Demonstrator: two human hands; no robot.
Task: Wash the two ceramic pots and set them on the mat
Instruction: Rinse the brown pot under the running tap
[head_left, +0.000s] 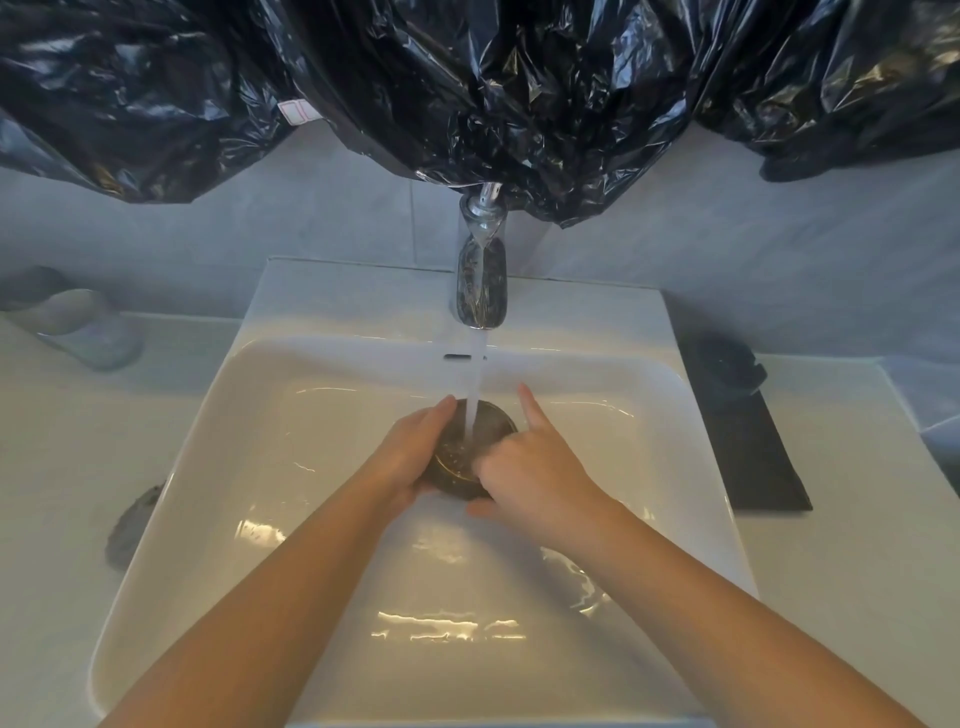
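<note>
A small dark pot (488, 423) sits over the middle of the white sink (171, 493), held in both bare hands right under the running water (475, 374) that falls from the chrome tap (480, 280) at the far side. The stream lands inside the pot's open mouth, which tilts a little toward the near side. The left grip (410, 457) is closed round the pot's left wall, fingers curled over the far edge and thumb tucked below. The right grip (530, 478) holds the near right side: its middle fingers bend in over the rim, the thumb lies under the pot, and the index finger sticks out straight toward the far wall, touching nothing.

On the counter (52, 467) to the right of the sink lies a dark mat (753, 467), and a second pot (727, 364), dark and blurred, stands on its far end. On the left a grey lump (130, 525) rests against the sink's edge; it is too blurred to name. A clear container (78, 327) stands further back on the left. Crumpled black plastic (519, 78) hangs across the far wall above the tap
</note>
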